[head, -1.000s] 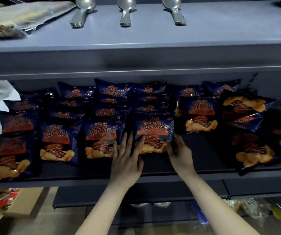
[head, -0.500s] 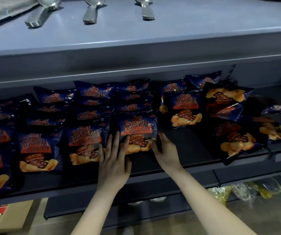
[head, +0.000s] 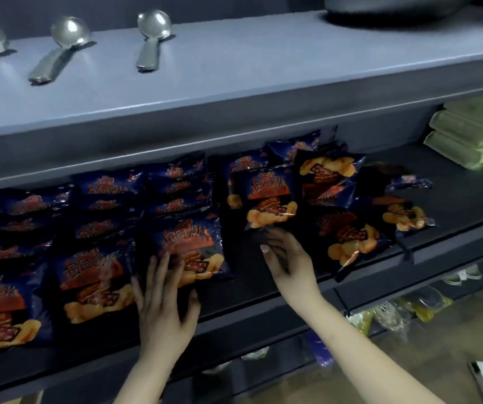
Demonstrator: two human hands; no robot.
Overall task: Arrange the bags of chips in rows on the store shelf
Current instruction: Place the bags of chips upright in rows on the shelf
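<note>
1. While the left hand (head: 164, 304) lies flat with its fingers spread on the lower half of the front chip bag (head: 187, 246), its grip is open: it presses the glossy foil and clasps nothing.
2. That bag heads an overlapped column. More columns of dark blue, crinkly bags (head: 94, 275) lie shingled to its left on the dark shelf (head: 452, 199) (each is printed with orange lettering and golden crisps).
3. Further right, the right hand (head: 289, 263) reaches to the lower seam of a lone bag (head: 269, 199). Its fingers are loosely bent and the grip holds nothing; whether the fingertips touch the seam I cannot tell.
4. Beyond that hand three more bags lie askew:
   - a reversed bag (head: 327, 173) has its crisp picture toward the back;
   - a tilted bag (head: 348, 237) lies near the shelf edge;
   - a shadowed bag (head: 406, 211) lies furthest right.
5. Above, the matte grey-blue upper shelf (head: 234, 68) carries three shiny metal spoons (head: 68, 33) and a dark rounded pan (head: 394, 7).
6. Soft pale green packs (head: 467, 135) are stacked at the far right, well apart from the chips.
</note>
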